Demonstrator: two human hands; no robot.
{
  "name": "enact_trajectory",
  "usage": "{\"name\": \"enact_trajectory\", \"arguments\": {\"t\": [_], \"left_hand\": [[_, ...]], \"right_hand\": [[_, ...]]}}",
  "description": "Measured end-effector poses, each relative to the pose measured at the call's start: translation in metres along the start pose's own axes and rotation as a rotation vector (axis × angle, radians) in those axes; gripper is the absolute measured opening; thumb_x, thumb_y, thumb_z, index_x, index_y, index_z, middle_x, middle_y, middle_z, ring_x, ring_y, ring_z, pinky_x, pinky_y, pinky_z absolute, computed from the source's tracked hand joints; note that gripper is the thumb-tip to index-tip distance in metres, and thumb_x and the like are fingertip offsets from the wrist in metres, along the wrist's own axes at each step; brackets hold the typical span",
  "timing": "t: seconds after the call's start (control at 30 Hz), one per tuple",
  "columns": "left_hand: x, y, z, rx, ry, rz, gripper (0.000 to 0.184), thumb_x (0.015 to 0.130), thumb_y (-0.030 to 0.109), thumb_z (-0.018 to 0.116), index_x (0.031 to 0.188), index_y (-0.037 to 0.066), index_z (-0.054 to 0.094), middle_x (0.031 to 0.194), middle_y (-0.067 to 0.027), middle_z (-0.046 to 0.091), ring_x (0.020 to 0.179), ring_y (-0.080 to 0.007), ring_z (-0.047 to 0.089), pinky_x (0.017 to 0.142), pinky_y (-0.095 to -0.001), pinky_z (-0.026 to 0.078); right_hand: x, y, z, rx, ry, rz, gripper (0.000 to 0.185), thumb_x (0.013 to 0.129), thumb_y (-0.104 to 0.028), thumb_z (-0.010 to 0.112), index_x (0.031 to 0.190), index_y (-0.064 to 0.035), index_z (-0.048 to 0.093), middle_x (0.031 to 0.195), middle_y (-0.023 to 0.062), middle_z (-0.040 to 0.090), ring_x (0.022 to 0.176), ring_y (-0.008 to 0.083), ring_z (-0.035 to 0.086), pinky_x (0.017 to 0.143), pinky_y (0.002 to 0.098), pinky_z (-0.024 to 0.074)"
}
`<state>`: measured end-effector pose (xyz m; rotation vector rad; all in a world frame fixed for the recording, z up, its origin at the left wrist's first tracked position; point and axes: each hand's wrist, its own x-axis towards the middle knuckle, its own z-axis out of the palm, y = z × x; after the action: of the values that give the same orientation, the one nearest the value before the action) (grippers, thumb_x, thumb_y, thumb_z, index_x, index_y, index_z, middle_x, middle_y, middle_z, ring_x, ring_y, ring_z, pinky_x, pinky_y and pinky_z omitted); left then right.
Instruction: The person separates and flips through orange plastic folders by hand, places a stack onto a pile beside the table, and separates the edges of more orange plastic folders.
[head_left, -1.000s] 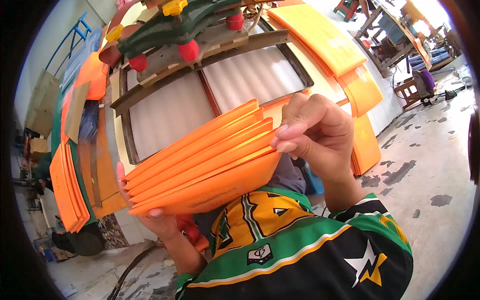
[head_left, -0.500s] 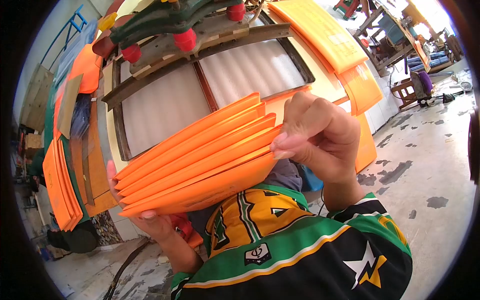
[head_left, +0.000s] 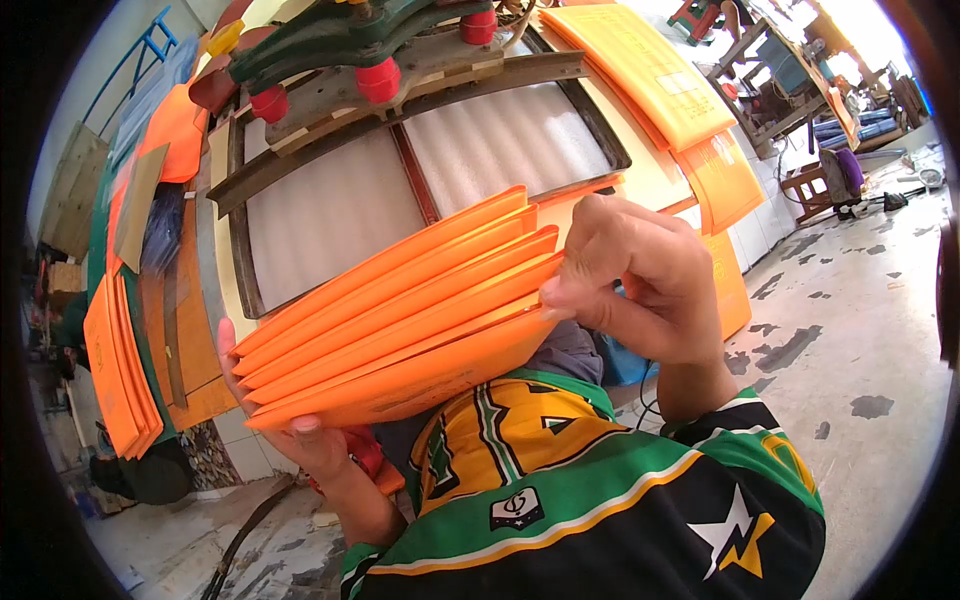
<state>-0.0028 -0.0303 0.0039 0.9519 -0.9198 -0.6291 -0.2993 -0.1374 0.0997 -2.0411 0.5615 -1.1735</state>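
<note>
A fanned stack of folded orange folders (head_left: 420, 310) spans the middle of the view, with faint print on the nearest one. My left hand (head_left: 318, 450) supports the stack at its left end, the thumb on the near face and a fingertip showing behind. At the right end, my right hand (head_left: 645, 280) pinches the folder edges between thumb and curled fingers. Just beyond the stack lies a dark metal frame (head_left: 238, 250) with whitish foam-like panels (head_left: 510, 135) inside it.
Over the frame hangs a green metal press arm (head_left: 330, 50) with red cylinders (head_left: 378, 80). More orange folders (head_left: 640, 75) lie at the upper right, and another folded bunch (head_left: 120, 370) at the left. A cluttered wooden bench (head_left: 770, 90) stands beyond the worn floor.
My right hand's fingers have shifted slightly at the folder edges, the thumb still against them. The stack stays almost in place, and the view has moved a little.
</note>
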Motion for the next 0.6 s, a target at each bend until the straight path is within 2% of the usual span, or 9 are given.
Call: {"name": "enact_trajectory", "arguments": {"t": [0.07,0.2,0.27,0.3,0.33,0.37,0.6], "left_hand": [[-0.001,0.0,0.003,0.127,0.094,-0.006,0.128,0.066,0.068,0.084,0.157,0.001,0.024,0.141,-0.0115,0.05,0.129,-0.0254,0.054,0.111,-0.0425,0.046],[0.0,0.003,0.004,0.123,0.077,-0.037,0.128,0.067,0.071,0.082,0.157,0.001,0.024,0.141,-0.0126,0.051,0.129,-0.0249,0.054,0.111,-0.0422,0.046],[0.001,0.002,0.0,0.016,-0.016,-0.008,0.117,0.076,0.056,0.084,0.158,0.003,0.02,0.139,-0.0071,0.05,0.131,-0.0266,0.053,0.109,-0.0449,0.049],[0.0,0.002,0.001,0.02,-0.015,-0.011,0.117,0.076,0.056,0.084,0.158,0.003,0.02,0.139,-0.0071,0.05,0.131,-0.0266,0.053,0.109,-0.0449,0.049],[0.0,0.003,0.003,0.093,0.025,-0.021,0.121,0.073,0.064,0.081,0.158,0.001,0.022,0.139,-0.0105,0.051,0.129,-0.0258,0.054,0.109,-0.0433,0.048],[0.0,0.004,0.005,0.166,0.065,-0.03,0.126,0.07,0.073,0.079,0.157,0.0,0.024,0.14,-0.0138,0.052,0.128,-0.0249,0.054,0.109,-0.0416,0.047],[0.0,0.006,0.006,0.164,0.066,-0.031,0.125,0.072,0.071,0.079,0.157,-0.001,0.023,0.141,-0.0134,0.051,0.13,-0.0252,0.053,0.111,-0.0416,0.046]], "right_hand": [[-0.001,0.0,-0.001,-0.01,-0.027,-0.01,0.013,0.084,-0.001,0.078,0.084,-0.0026,0.065,0.073,0.0042,0.062,0.062,0.016,0.054,0.056,0.0285,0.04],[-0.006,0.006,0.006,0.175,0.05,0.047,0.011,0.086,0.002,0.076,0.088,-0.0014,0.065,0.078,0.0038,0.061,0.069,0.0125,0.054,0.062,0.026,0.0404],[-0.007,0.006,0.011,0.266,0.096,0.074,0.011,0.088,0.004,0.075,0.091,-0.0009,0.065,0.082,0.0038,0.061,0.073,0.0108,0.054,0.064,0.0247,0.0412],[-0.007,0.001,0.014,0.396,0.18,0.143,0.012,0.089,0.004,0.073,0.094,-0.0006,0.064,0.085,0.0038,0.061,0.077,0.0095,0.055,0.067,0.0235,0.0422],[-0.007,0.0,0.015,0.524,0.266,0.211,0.013,0.09,0.005,0.072,0.098,-0.0002,0.063,0.089,0.0037,0.06,0.08,0.0082,0.055,0.07,0.0222,0.0432],[-0.007,0.001,0.015,0.524,0.268,0.212,0.013,0.09,0.005,0.072,0.098,-0.0002,0.063,0.089,0.0037,0.06,0.08,0.0082,0.055,0.07,0.0222,0.0432],[-0.006,0.0,0.016,0.413,0.228,0.19,0.014,0.091,0.009,0.069,0.1,0.0011,0.061,0.093,0.0041,0.058,0.081,0.0066,0.057,0.07,0.0197,0.0477]]}}
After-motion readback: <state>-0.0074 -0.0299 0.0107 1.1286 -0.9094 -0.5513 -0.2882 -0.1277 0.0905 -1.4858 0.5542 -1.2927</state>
